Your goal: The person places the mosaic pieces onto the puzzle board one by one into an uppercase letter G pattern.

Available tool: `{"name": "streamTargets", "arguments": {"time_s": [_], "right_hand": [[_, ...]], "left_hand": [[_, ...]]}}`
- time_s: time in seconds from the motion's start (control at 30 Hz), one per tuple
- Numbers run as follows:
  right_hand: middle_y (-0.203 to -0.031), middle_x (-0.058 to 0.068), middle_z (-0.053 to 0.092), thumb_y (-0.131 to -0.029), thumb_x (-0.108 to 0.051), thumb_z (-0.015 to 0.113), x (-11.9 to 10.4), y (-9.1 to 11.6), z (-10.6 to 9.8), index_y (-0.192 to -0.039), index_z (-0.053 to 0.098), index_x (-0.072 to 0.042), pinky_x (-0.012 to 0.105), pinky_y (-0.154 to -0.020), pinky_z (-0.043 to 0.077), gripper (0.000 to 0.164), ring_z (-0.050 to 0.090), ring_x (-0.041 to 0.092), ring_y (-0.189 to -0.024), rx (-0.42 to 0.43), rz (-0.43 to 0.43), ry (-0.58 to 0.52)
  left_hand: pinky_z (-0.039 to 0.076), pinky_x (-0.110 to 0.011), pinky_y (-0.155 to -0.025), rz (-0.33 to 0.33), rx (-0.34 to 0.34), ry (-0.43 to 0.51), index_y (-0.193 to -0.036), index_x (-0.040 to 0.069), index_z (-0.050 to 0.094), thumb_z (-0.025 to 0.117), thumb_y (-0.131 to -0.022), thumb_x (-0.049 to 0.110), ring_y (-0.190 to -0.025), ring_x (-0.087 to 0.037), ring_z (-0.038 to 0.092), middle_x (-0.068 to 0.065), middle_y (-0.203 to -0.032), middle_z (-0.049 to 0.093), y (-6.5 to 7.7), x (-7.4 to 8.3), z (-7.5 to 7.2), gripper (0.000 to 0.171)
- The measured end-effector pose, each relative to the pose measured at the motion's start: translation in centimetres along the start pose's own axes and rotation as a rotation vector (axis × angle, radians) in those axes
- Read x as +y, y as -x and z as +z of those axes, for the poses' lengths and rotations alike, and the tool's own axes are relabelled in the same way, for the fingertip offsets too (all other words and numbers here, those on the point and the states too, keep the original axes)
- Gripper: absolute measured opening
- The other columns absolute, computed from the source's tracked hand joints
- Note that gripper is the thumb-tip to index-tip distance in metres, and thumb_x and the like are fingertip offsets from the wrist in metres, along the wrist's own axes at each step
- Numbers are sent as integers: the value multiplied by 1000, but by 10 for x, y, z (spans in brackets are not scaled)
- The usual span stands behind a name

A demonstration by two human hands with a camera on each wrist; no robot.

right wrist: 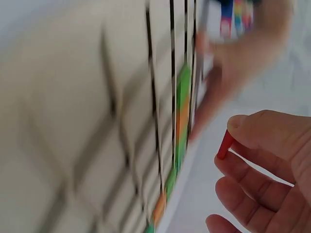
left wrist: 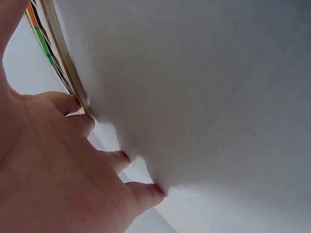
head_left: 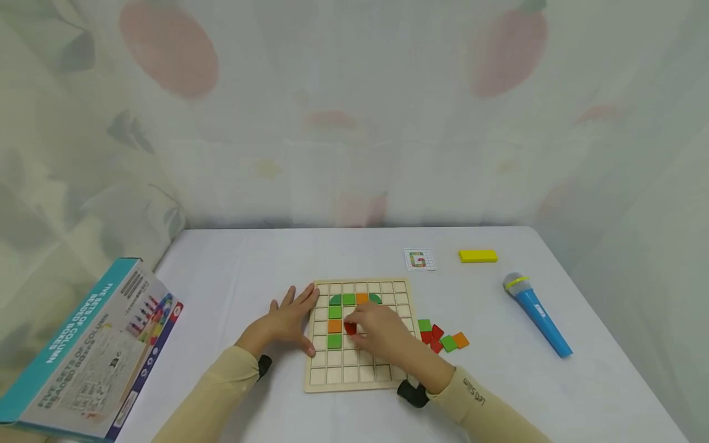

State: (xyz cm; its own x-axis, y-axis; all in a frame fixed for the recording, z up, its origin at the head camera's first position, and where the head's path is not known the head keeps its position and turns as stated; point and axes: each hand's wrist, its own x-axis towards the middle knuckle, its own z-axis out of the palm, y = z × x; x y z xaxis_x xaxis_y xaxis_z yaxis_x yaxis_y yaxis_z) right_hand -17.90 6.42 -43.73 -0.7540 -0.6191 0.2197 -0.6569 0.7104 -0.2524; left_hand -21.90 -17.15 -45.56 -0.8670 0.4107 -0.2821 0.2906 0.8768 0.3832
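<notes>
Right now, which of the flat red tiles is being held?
The flat red tile pinched by the right hand; the other red tiles lie beside the pale wooden grid board.

Loose tiles (head_left: 448, 343) between board (head_left: 335, 375) at left and microphone (head_left: 544, 320) at right, card (head_left: 420, 259) behind, box (head_left: 96, 363) far left.

White cloth-covered tabletop (head_left: 244, 264), spans lower half of head view; cloth looks smooth, light creases. On it: square pale wooden grid board (head_left: 354, 387), flat, bottom centre. Right beside it, just right of lower centre, small loose pile: flat green square tile (head_left: 424, 325), glossy red tiles (head_left: 436, 332), second green square tile (head_left: 448, 344), orange square tile (head_left: 461, 339); some touching. Above board, right of centre: small white printed card (head_left: 420, 259), coloured G. Further right: yellow rectangular block (head_left: 478, 256). Right side: blue toy microphone with grey head (head_left: 540, 317), lying diagonally. Lower left: large teal-and-white printed cardboard box (head_left: 94, 357), tilted.
</notes>
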Motion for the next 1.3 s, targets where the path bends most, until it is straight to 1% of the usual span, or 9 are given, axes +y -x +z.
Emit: {"name": "streamTargets", "arguments": {"time_s": [0.07,0.17,0.33,0.47,0.7,0.87,1.1,1.3], "right_hand": [[-90,-5,64,-78,-20,72,-13,-1,8,-100,71,-14,19,-70,47,23,55,8,-80,-20,-35,27],[-87,-7,62,-79,-20,71,-23,-1,19,-98,71,-15,18,-69,46,20,53,6,-77,-46,-60,43],[-83,-8,58,-79,-19,70,-28,3,27,-93,71,-15,19,-63,42,15,49,7,-72,-64,-63,35],[-81,-7,57,-78,-17,70,-29,5,33,-90,72,-16,18,-59,40,12,48,8,-70,-54,-74,52],[-82,-8,55,-78,-19,72,-30,4,38,-89,71,-18,18,-56,38,11,49,7,-70,-42,-91,81],[-82,-8,54,-80,-22,71,-32,4,39,-91,72,-18,19,-56,37,12,48,7,-69,-48,-68,85],[-80,-9,55,-80,-24,71,-35,4,38,-91,71,-20,20,-56,37,12,48,7,-69,-73,-52,96],[-81,-9,55,-80,-25,71,-37,4,37,-94,71,-20,21,-58,38,16,48,6,-70,-108,-33,74]], "left_hand": [[4,-72,-97,0,-7,-1,-149,12,14,86,-47,48,-137,-45,-4,-7,-155,3,-1,0,-1,130],[4,-72,-97,4,-11,-14,-149,13,13,85,-48,49,-137,-44,-4,-6,-155,2,-4,0,-1,129],[4,-73,-96,1,-10,-24,-149,14,13,85,-47,51,-137,-44,-5,-5,-155,2,-7,0,-2,130],[4,-73,-96,-13,-13,-29,-149,15,13,85,-46,52,-137,-44,-5,-5,-156,2,-8,-2,0,132],[4,-73,-96,-22,-15,-21,-149,14,13,86,-44,51,-137,-44,-4,-4,-156,1,-8,-5,3,133],[5,-73,-96,-22,-13,-23,-150,15,12,86,-44,51,-137,-44,-5,-4,-156,1,-8,-7,4,134],[5,-73,-96,-10,-8,-30,-149,14,13,86,-45,51,-137,-44,-5,-5,-156,2,-7,-6,4,133],[5,-74,-95,-14,-13,-25,-149,13,13,86,-46,50,-137,-45,-4,-7,-155,2,-4,-4,3,132]]}}
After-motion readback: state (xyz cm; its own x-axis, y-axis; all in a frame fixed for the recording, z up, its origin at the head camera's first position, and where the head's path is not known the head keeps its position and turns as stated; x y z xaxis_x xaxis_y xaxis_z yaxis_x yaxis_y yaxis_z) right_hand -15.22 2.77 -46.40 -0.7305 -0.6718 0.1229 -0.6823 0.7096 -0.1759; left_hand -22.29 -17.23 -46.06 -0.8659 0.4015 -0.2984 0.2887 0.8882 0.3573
